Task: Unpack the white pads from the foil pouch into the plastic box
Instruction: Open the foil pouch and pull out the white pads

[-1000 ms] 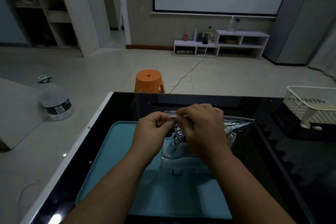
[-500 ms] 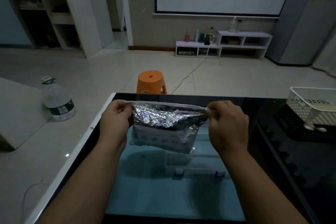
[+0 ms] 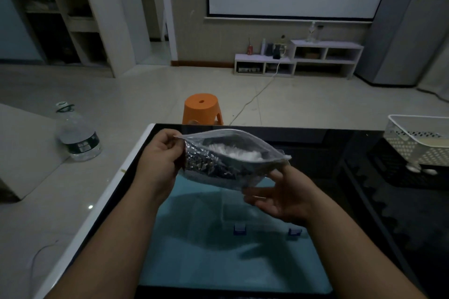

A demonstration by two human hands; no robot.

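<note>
Holding the crinkled silver foil pouch (image 3: 209,165) over the black counter (image 3: 315,143), my left grip (image 3: 162,153) pinches its left corner; my right grip (image 3: 279,194) lies spread beneath its right end. White pads (image 3: 233,150) show inside, clear plastic box (image 3: 243,211) directly below.

Stool (image 3: 201,108): orange, beyond the table's (image 3: 320,145) far edge.
Water bottle (image 3: 77,136): on the floor, left.
Basket (image 3: 418,143): white, perforated, far right.
</note>
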